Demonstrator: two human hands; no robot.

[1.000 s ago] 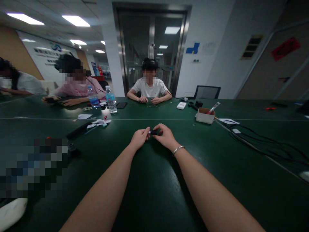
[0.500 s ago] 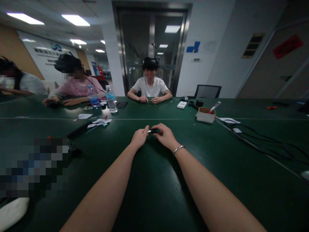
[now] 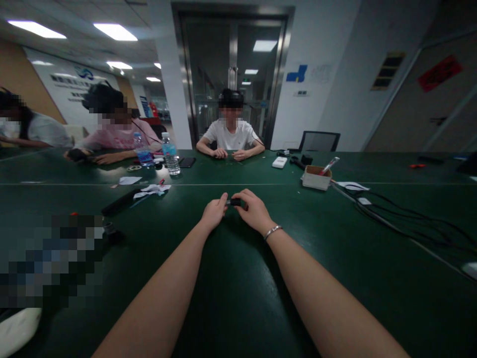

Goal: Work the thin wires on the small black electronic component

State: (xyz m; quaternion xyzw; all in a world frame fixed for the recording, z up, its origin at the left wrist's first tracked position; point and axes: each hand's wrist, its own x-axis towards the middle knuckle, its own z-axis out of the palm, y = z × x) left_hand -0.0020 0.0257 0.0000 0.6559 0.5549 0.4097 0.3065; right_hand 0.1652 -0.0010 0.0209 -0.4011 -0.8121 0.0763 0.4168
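Note:
Over the green table (image 3: 238, 298), my two hands meet on a small black cylinder with a silvery end (image 3: 234, 202). It lies level between them, and its exact kind is too small to tell. My left hand (image 3: 214, 215) pinches the silvery end between thumb and fingers. At the black end, my right hand (image 3: 255, 210) has its thumb and fingertips closed, partly covering that end. A silver bracelet (image 3: 273, 232) circles my right wrist.
Left lie crumpled papers (image 3: 152, 190), a dark tube (image 3: 121, 201) and a water bottle (image 3: 171, 156). A small box (image 3: 316, 179) and black cables (image 3: 406, 214) are right. A person in white (image 3: 231, 136) sits opposite; another in pink (image 3: 119, 136) sits at left.
Less of the silvery end shows between my hands, and the black part sits closer to my left fingers. The whole view has shifted very slightly.

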